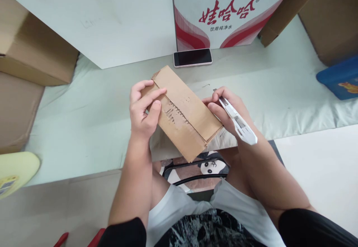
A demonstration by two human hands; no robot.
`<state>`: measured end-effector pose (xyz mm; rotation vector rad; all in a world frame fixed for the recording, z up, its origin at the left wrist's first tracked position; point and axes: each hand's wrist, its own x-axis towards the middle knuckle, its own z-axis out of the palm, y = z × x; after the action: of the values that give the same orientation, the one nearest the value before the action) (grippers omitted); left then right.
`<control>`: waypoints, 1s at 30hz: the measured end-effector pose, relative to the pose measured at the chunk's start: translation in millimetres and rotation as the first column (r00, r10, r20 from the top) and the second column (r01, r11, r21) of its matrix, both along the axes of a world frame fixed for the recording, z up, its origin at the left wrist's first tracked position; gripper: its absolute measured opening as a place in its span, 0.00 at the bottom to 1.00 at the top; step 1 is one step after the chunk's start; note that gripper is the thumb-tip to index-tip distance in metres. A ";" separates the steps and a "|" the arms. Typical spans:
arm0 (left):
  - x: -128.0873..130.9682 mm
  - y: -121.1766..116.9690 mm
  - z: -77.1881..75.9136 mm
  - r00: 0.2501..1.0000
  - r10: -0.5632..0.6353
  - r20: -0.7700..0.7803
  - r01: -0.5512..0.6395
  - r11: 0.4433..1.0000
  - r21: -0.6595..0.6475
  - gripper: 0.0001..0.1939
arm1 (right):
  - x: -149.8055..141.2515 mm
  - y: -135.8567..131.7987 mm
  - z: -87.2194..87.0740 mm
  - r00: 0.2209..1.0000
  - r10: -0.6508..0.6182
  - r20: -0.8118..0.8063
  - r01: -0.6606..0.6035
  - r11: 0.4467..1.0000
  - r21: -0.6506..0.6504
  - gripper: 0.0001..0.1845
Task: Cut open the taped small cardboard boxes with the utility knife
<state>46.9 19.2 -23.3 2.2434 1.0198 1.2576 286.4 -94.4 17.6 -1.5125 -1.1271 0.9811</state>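
A flat brown cardboard piece [183,111] lies tilted at the table's near edge, partly overhanging it, with a torn patch on its face. My left hand [144,109] is closed on its left end, fingers over the top and thumb pressed on the face. My right hand [226,111] is closed round a white utility knife [237,122], its tip pointing up and left beside the cardboard's right edge.
A phone [192,57] lies face up behind the cardboard. A white box with red print [223,12] and a plain white box [97,19] stand at the back. Brown cartons [30,49] sit left and at the right [327,16]; a blue container [339,77] is far right.
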 end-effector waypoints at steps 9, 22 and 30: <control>0.3 -0.7 0.5 1.000 0.001 -0.004 -0.002 1.000 -0.018 0.22 | 1.2 0.2 -1.3 1.000 0.009 0.007 -0.009 1.000 -0.004 0.18; 0.6 -0.4 0.5 1.000 0.008 0.002 -0.008 1.000 -0.009 0.22 | 0.7 0.3 -0.3 1.000 0.003 0.021 -0.004 1.000 0.013 0.15; 0.3 -0.4 -0.3 1.000 0.000 0.007 0.000 1.000 0.002 0.21 | 1.0 -0.4 -1.4 1.000 0.009 0.012 -0.010 1.000 0.014 0.15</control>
<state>47.2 18.8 -23.5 2.2387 1.0158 1.2662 287.4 -94.8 16.2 -1.5051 -1.1487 0.9697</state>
